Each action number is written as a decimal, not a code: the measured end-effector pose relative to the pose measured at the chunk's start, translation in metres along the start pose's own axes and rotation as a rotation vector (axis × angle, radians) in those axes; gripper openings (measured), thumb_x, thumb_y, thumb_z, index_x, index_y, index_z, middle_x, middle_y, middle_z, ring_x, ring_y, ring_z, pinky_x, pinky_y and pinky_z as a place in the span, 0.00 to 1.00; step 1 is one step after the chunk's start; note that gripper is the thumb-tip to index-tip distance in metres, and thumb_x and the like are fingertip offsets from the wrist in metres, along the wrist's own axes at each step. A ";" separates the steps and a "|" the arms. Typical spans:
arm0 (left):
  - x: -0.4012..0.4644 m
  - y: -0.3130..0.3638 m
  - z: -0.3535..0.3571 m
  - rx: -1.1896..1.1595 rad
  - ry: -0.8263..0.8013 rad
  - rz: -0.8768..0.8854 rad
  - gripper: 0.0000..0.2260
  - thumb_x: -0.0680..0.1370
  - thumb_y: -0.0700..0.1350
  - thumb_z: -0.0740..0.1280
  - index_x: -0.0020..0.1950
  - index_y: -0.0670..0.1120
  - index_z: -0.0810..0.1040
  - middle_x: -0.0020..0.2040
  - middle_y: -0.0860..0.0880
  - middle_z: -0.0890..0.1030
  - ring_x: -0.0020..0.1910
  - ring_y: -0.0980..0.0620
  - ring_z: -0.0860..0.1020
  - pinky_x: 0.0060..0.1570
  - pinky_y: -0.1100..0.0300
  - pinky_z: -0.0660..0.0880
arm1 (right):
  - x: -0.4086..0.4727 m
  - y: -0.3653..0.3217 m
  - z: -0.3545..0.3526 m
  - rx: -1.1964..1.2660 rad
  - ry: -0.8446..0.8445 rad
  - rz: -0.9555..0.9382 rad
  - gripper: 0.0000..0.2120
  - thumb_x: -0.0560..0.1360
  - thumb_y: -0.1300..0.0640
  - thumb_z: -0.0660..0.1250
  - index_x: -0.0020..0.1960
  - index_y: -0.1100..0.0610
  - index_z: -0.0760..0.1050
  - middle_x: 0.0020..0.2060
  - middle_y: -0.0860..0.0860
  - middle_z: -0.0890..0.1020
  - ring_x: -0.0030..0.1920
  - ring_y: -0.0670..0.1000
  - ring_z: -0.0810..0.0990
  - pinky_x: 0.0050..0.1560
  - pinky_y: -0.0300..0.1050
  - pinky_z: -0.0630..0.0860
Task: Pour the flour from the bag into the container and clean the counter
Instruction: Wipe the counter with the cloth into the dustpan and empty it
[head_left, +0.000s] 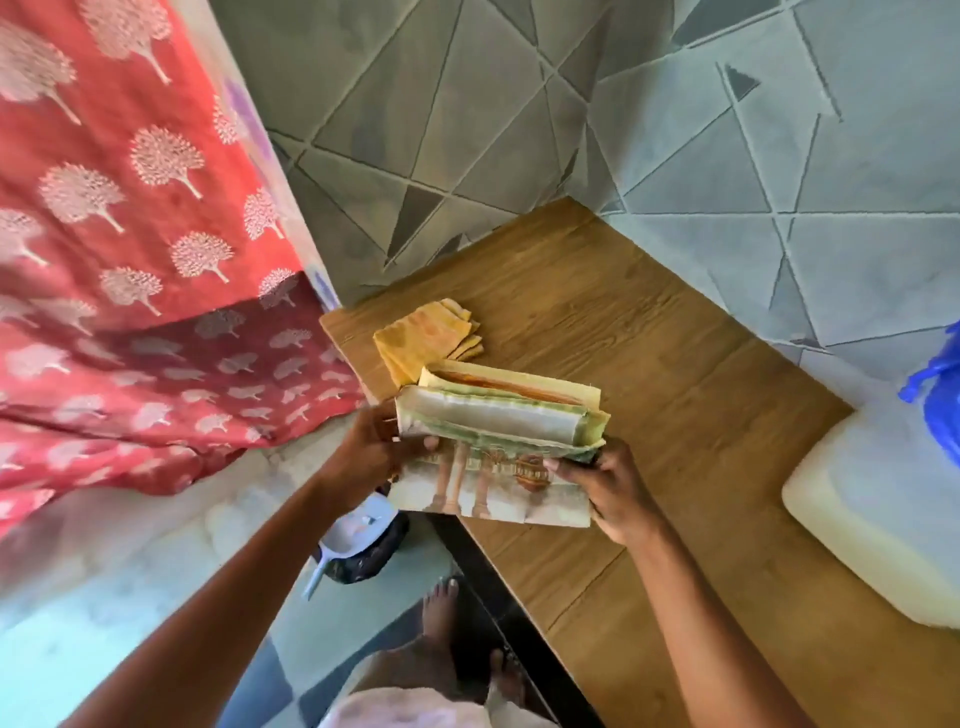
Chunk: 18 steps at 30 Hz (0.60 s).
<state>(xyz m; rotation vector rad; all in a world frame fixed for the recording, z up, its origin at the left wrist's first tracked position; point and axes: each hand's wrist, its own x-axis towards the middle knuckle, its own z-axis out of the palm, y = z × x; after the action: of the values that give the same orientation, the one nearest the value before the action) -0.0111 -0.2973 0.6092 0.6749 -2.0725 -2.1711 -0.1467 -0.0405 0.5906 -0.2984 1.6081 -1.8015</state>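
The flour bag (493, 441), a flattened paper bag with a printed picture and its top folded over, is held at the near left edge of the wooden counter (649, 338). My left hand (374, 447) grips its left end and my right hand (608, 488) grips its right end. A folded yellow cloth (421, 338) lies on the counter just behind the bag. The white translucent container (883, 519) stands at the counter's right side, partly cut off by the frame.
A blue plastic object (935, 395) sits on top of the container. On the floor left of the counter are a white dustpan (353, 530) and a black bag (374, 556). A red patterned curtain (130, 234) hangs at left. Tiled walls close the back corner.
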 end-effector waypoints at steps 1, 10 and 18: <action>-0.010 -0.007 -0.012 -0.066 0.066 -0.037 0.09 0.74 0.33 0.72 0.53 0.36 0.80 0.42 0.44 0.85 0.32 0.53 0.80 0.29 0.64 0.74 | 0.002 0.005 0.011 -0.006 -0.011 0.019 0.18 0.74 0.75 0.69 0.53 0.56 0.86 0.53 0.58 0.87 0.53 0.57 0.87 0.53 0.56 0.83; -0.085 -0.106 -0.148 -0.294 0.646 -0.344 0.08 0.77 0.34 0.66 0.55 0.35 0.79 0.50 0.38 0.85 0.43 0.43 0.84 0.45 0.56 0.79 | 0.029 0.090 0.148 -0.102 0.004 0.086 0.16 0.75 0.70 0.72 0.49 0.50 0.88 0.48 0.53 0.89 0.50 0.56 0.86 0.59 0.65 0.81; -0.065 -0.225 -0.242 -0.171 0.522 -0.651 0.07 0.76 0.34 0.65 0.43 0.43 0.80 0.44 0.38 0.83 0.39 0.46 0.78 0.32 0.64 0.71 | 0.087 0.214 0.232 -0.233 0.160 0.257 0.13 0.75 0.72 0.70 0.48 0.55 0.83 0.41 0.46 0.89 0.46 0.52 0.86 0.47 0.44 0.83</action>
<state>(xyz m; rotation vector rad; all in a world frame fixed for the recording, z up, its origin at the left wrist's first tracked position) 0.1893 -0.4805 0.4102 1.8530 -1.5037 -2.0564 -0.0016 -0.2738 0.4135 -0.0487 1.8791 -1.4772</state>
